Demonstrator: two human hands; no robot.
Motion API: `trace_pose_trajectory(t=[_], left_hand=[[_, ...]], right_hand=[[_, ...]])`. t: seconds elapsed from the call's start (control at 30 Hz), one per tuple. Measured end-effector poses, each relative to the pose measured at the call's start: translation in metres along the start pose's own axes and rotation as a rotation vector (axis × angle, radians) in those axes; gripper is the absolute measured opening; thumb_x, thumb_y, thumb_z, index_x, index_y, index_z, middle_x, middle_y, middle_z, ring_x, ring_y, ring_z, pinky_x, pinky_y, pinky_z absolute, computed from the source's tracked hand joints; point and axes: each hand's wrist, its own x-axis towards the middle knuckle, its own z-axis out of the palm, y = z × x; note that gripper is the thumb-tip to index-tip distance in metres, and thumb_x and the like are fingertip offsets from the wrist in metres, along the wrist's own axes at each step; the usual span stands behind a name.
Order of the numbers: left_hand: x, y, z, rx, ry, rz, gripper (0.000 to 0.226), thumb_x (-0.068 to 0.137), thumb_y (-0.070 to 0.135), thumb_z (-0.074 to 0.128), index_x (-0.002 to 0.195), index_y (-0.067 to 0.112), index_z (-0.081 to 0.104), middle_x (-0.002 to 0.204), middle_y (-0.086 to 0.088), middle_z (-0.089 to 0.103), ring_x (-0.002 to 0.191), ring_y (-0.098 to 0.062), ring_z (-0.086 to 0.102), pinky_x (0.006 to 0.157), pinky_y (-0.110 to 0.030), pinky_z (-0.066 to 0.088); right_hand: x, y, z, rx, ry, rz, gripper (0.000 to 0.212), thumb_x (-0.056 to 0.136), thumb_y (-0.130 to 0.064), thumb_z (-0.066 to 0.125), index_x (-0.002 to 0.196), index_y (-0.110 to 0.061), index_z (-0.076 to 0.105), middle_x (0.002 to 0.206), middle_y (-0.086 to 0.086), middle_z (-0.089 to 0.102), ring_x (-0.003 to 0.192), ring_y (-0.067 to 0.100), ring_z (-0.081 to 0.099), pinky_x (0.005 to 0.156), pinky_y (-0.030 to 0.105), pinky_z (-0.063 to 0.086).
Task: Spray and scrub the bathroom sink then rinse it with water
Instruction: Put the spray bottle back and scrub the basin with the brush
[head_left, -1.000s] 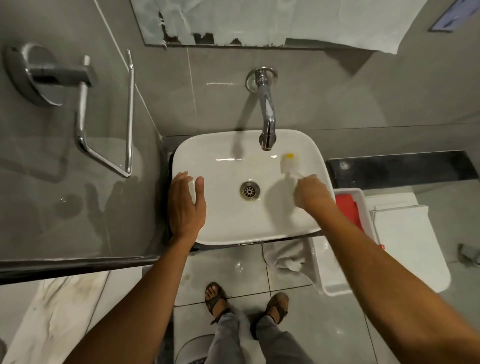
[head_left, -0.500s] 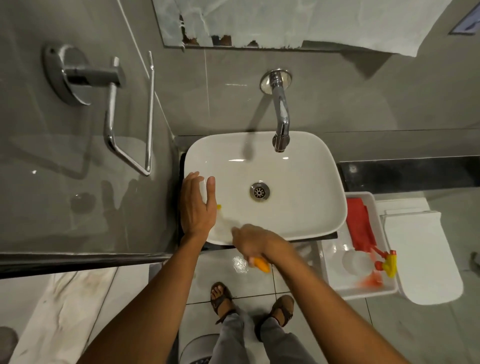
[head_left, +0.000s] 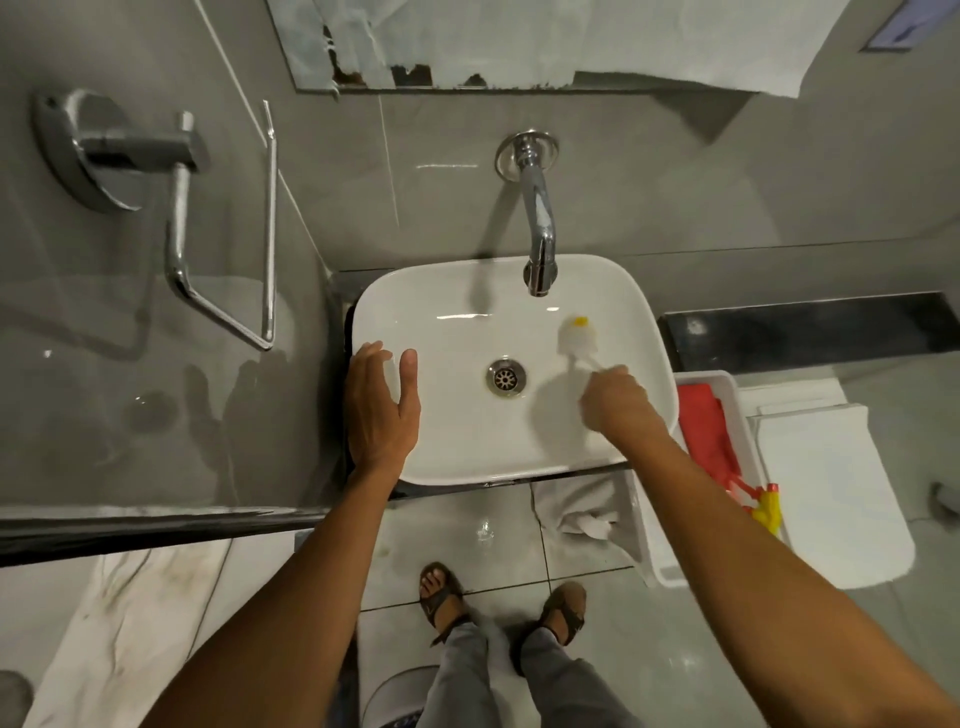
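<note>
Half a second ago the right hand (head_left: 615, 399) was at the sink's near rim, just beside the left; now it is over the right half of the basin, fingers closed on the handle of a scrub brush (head_left: 576, 336), whose blurred white bristle head with a yellow tip lies against the far right inner wall. A second ago it held much this same place. The left hand (head_left: 382, 402) has hardly moved: it rests flat on the left rim of the sink (head_left: 457, 462), fingers spread apart, thumb inside the basin, gripping nothing.

No brand, label or writing can be read anywhere.

Nearest, two feet in brown strapped sandals (head_left: 444, 597) stand on glossy pale floor tiles, below grey trouser legs. A crumpled white cloth (head_left: 582, 512) lies under the sink's front right corner. To the right, a white plastic tray (head_left: 649, 551) holds a red cloth (head_left: 706, 431) and a spray bottle (head_left: 761, 501) with a red and yellow trigger (its body is hidden by the forearm).

The sink is smooth white ceramic, a rounded rectangle, with a round metal drain (head_left: 505, 376) in the middle. Past it, a curved chrome tap (head_left: 537, 223) comes out of the grey tiled wall and ends over the basin's far edge. On the left wall hangs a chrome towel holder (head_left: 179, 218).
</note>
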Motion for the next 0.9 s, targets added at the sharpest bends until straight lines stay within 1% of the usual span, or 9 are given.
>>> trace_pose_trajectory(t=[0.13,0.3,0.4,0.47,0.6,0.67,0.73,0.83,0.9], left_hand=[[0.000,0.002,-0.001,-0.001,0.007,0.001,0.075,0.108,0.070,0.033,0.131,0.007,0.066,0.153,-0.011,0.061,0.143,-0.029,0.056,0.118,-0.049,0.050],[-0.005,0.009,-0.008,-0.032,0.055,0.050,0.065,0.110,0.059,0.044,0.125,0.001,0.070,0.140,-0.017,0.069,0.134,-0.035,0.064,0.112,-0.050,0.055],[-0.009,0.015,-0.013,-0.014,0.019,0.051,0.060,0.108,0.052,0.050,0.124,-0.002,0.071,0.138,-0.019,0.071,0.132,-0.037,0.064,0.114,-0.052,0.052],[-0.009,0.018,-0.017,-0.017,-0.031,0.043,0.058,0.108,0.050,0.052,0.126,-0.002,0.070,0.140,-0.019,0.070,0.134,-0.038,0.063,0.120,-0.048,0.046],[-0.008,0.022,-0.027,-0.010,-0.152,-0.023,0.054,0.108,0.047,0.056,0.135,0.001,0.065,0.145,-0.018,0.067,0.140,-0.038,0.057,0.129,-0.048,0.035],[-0.010,0.028,-0.032,-0.023,-0.169,-0.046,0.052,0.108,0.046,0.060,0.135,0.002,0.066,0.142,-0.018,0.069,0.137,-0.039,0.059,0.128,-0.052,0.036],[-0.009,0.039,-0.035,-0.047,-0.167,-0.043,0.049,0.106,0.046,0.063,0.131,0.004,0.068,0.136,-0.017,0.071,0.130,-0.038,0.063,0.119,-0.050,0.046],[-0.004,0.067,-0.038,-0.093,-0.230,-0.013,0.045,0.105,0.052,0.063,0.118,0.010,0.072,0.120,-0.009,0.076,0.114,-0.030,0.070,0.101,-0.043,0.057],[0.004,0.090,-0.037,-0.087,-0.275,0.031,0.047,0.103,0.058,0.063,0.104,0.013,0.075,0.099,-0.005,0.078,0.096,-0.026,0.074,0.088,-0.040,0.060]], right_hand=[[-0.046,0.046,0.021,-0.101,-0.023,-0.049,0.040,0.106,-0.010,0.036,0.141,0.001,0.054,0.138,0.022,0.057,0.125,0.035,0.061,0.096,0.040,0.052],[-0.104,0.028,0.038,-0.132,-0.208,-0.221,0.038,0.104,-0.002,0.038,0.131,0.005,0.065,0.132,0.022,0.069,0.123,0.035,0.067,0.096,0.037,0.053],[-0.125,-0.001,0.036,-0.038,-0.338,-0.256,0.034,0.103,-0.003,0.045,0.125,0.009,0.067,0.123,0.025,0.073,0.104,0.040,0.072,0.074,0.032,0.056],[-0.139,-0.019,0.039,0.036,-0.340,-0.263,0.033,0.105,-0.006,0.045,0.126,0.008,0.065,0.120,0.027,0.072,0.076,0.037,0.066,0.056,0.025,0.045],[-0.164,-0.043,0.052,0.177,-0.379,-0.276,0.036,0.101,-0.003,0.053,0.136,0.003,0.057,0.111,0.025,0.074,0.108,0.038,0.073,0.087,0.042,0.055],[-0.173,-0.048,0.056,0.333,-0.372,-0.266,0.024,0.109,-0.017,0.042,0.114,-0.007,0.063,0.103,0.021,0.076,0.085,0.031,0.076,0.090,0.043,0.057],[-0.176,-0.047,0.059,0.392,-0.351,-0.263,0.050,0.113,-0.035,0.027,0.078,-0.015,0.056,0.085,0.016,0.070,0.054,0.021,0.063,0.086,0.036,0.059],[-0.174,-0.044,0.057,0.560,-0.323,-0.197,0.054,0.111,-0.042,0.031,0.074,-0.009,0.052,0.080,0.018,0.065,0.055,0.025,0.061,0.075,0.033,0.057],[-0.169,-0.042,0.051,0.648,-0.281,-0.174,0.050,0.110,-0.044,0.036,0.086,-0.004,0.053,0.089,0.020,0.063,0.069,0.029,0.063,0.080,0.037,0.058]])
